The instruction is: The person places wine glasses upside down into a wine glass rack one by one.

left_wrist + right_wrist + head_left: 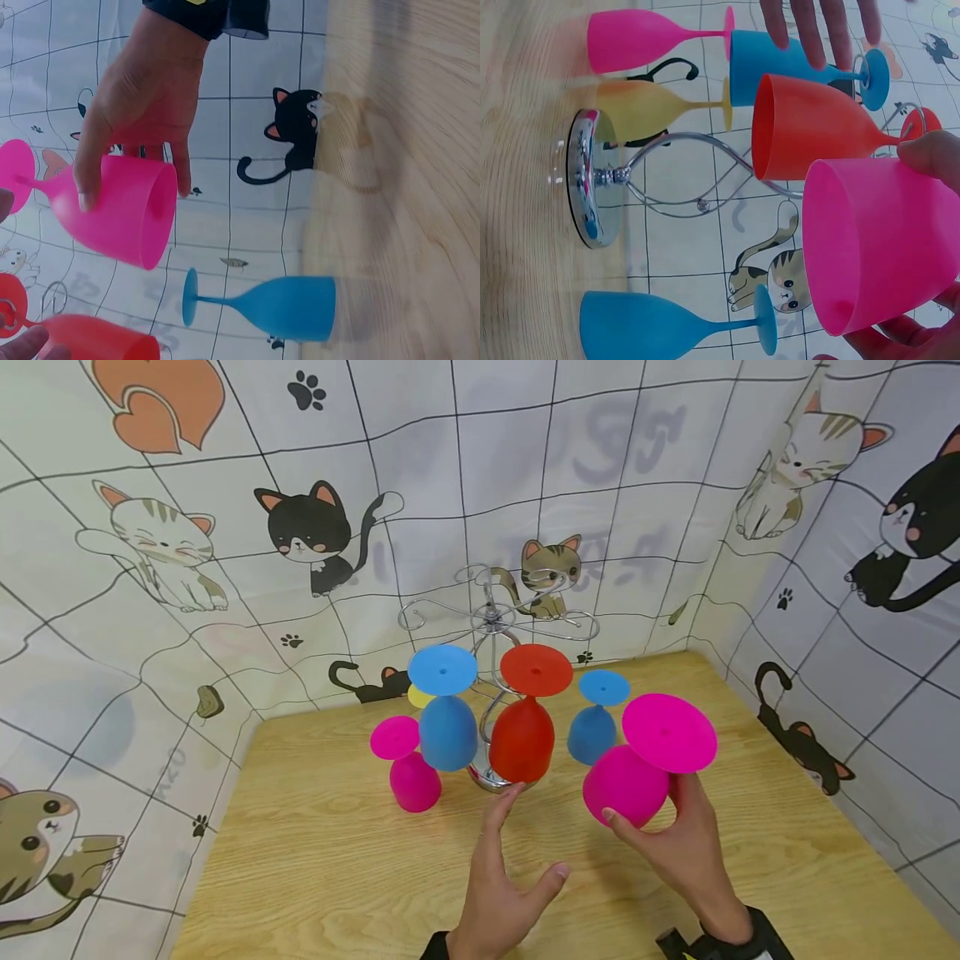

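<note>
My right hand [693,847] grips the bowl of a pink plastic goblet [628,787], turned upside down and raised off the table, thumb on the near side. The right wrist view shows its open rim [831,247]. My left hand [498,889] holds nothing; its fingers are spread and thumb apart, just in front of a red goblet [522,739]. Whether a fingertip touches that goblet, I cannot tell. The red goblet and a blue goblet [448,735] hang upside down, above the table, at a chrome wire rack [491,620] with curled arms.
Upside down on the wooden table [322,860] stand another pink goblet [415,782] at left, a smaller-looking blue goblet [592,735] at right, and a yellow goblet [641,109] behind. The rack's round chrome base [592,180] rests among them. A cat-patterned cloth [420,460] surrounds the table's back and sides.
</note>
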Motion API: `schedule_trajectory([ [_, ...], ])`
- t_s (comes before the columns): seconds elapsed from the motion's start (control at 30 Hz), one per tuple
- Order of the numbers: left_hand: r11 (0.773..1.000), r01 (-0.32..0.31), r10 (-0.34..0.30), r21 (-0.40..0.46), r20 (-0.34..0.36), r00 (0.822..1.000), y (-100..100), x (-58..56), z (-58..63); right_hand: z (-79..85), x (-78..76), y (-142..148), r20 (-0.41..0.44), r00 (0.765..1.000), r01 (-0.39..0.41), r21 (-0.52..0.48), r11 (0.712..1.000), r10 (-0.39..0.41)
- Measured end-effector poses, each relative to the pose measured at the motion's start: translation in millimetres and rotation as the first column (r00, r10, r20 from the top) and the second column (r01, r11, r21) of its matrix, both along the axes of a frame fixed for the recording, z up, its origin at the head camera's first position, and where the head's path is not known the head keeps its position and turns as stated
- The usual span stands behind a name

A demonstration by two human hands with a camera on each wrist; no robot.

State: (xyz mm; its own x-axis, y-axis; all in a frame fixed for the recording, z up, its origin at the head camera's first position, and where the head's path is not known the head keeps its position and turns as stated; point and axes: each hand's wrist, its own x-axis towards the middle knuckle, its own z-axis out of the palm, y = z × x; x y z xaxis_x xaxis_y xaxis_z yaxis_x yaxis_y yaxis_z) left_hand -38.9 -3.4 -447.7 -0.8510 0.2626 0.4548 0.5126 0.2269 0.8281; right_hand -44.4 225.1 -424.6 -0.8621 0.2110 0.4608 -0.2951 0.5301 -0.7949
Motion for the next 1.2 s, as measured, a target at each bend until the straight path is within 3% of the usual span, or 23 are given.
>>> schedule_trajectory([
  [0.13,0.996,0.070,-0.076,0.052,0.125,0.989,14.1,-4.9,3.3,-0.1,2.8,-4.0,-0.015,1.000,-0.025,0.026,0.999,0.026],
  [0.23,0.991,0.105,-0.119,0.081,0.203,0.972,24.4,-8.0,6.3,-0.3,4.4,-6.0,-0.010,0.999,-0.031,0.040,0.999,0.031],
  [0.43,0.979,0.172,-0.196,0.107,0.284,0.939,42.8,-16.0,15.1,-1.5,7.2,-6.9,0.011,1.000,-0.030,0.050,0.998,0.029],
  [0.63,0.972,0.201,-0.229,0.126,0.288,0.930,56.6,-23.5,15.3,-6.7,10.1,-6.5,-0.028,0.999,-0.034,0.100,0.994,0.037],
  [0.87,0.966,0.208,-0.247,0.153,0.310,0.918,62.0,-29.5,9.8,-10.6,12.2,-11.5,-0.017,1.000,-0.008,0.150,0.989,0.010],
  [1.07,0.972,0.200,-0.230,0.126,0.293,0.928,63.9,-32.9,8.0,-12.6,11.9,-13.5,-0.050,0.998,-0.021,0.193,0.981,0.031],
  [1.2,0.959,0.233,-0.268,0.159,0.257,0.928,64.6,-34.2,8.5,-12.5,11.9,-12.7,-0.082,0.996,-0.019,0.238,0.971,0.039],
])
